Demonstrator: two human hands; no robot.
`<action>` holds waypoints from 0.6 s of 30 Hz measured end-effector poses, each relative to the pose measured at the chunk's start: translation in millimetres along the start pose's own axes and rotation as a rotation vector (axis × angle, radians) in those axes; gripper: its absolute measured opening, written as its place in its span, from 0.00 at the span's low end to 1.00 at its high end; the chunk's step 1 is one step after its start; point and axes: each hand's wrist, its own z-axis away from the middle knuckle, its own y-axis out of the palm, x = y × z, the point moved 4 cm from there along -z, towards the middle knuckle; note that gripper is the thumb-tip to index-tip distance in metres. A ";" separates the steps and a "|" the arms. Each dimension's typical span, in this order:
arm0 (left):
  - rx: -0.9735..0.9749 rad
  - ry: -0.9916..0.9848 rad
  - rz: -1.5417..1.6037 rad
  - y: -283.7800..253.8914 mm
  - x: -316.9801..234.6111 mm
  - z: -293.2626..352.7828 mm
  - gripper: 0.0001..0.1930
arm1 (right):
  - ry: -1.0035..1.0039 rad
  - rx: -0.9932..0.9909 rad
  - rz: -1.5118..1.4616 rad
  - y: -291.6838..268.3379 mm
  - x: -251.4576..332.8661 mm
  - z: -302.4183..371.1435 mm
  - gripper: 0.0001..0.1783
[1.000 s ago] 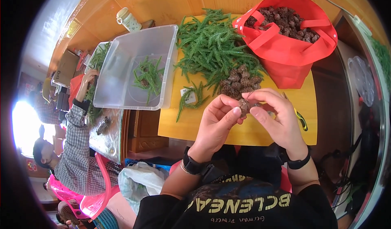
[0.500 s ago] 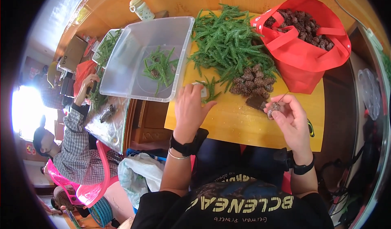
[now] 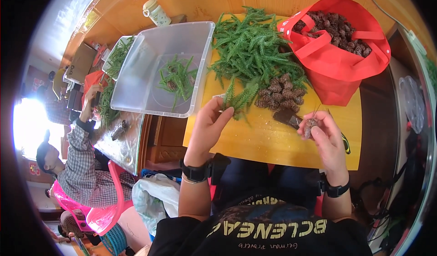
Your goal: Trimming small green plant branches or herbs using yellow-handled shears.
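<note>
Right now a single pine cone (image 3: pixel 311 127) sits in the right hand (image 3: pixel 328 135), nearer the wearer than the cone pile (image 3: pixel 281 94) and a little to its right; the grip there is thumb against fingers, pinching the cone, and thin wire-like strands rise from it; the left hand (image 3: pixel 210 124) is to the left of the cone pile, its grip closed between thumb and fingers on a green sprig (image 3: pixel 241 100), whose fronds reach toward the cone pile.

Just on the near side of the cone pile a dark flat block (image 3: pixel 286 116) lies tilted on the yellow-topped table (image 3: pixel 268 147); to the right of the cone pile and nearer the wearer, partly behind the right hand, is a tool with black-and-yellow handles (image 3: pixel 346 144); directly behind the cone pile spreads a broad heap of greenery (image 3: pixel 255 49); behind it and to the right stands a red bag (image 3: pixel 334 83), open at the top and full of brown cones (image 3: pixel 337 28).

Farther left of the cone pile is a clear plastic bin (image 3: pixel 136 76) with a small bunch of sprigs and cones (image 3: pixel 180 78) inside; beyond the bin, behind and left of the cone pile, stands a pale bottle (image 3: pixel 157 14); well apart, at the far left of the cone pile, a co-worker in a checked sleeve (image 3: pixel 78 140) reaches toward more greenery (image 3: pixel 108 103).
</note>
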 end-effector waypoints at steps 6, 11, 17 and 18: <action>0.241 -0.017 0.788 39.4 -1.8 17.0 0.11 | -0.184 0.057 -0.010 17.6 -7.6 5.8 0.14; 0.248 -0.107 0.825 64.1 -5.2 18.3 0.10 | -0.065 0.160 -0.179 28.0 -7.9 8.7 0.15; 0.276 -0.032 0.846 67.8 -3.4 14.6 0.31 | -0.122 0.073 -0.002 32.7 -3.9 6.2 0.16; 0.274 -0.032 0.847 69.1 -6.2 15.4 0.31 | -0.157 0.073 0.056 31.9 -3.9 6.9 0.15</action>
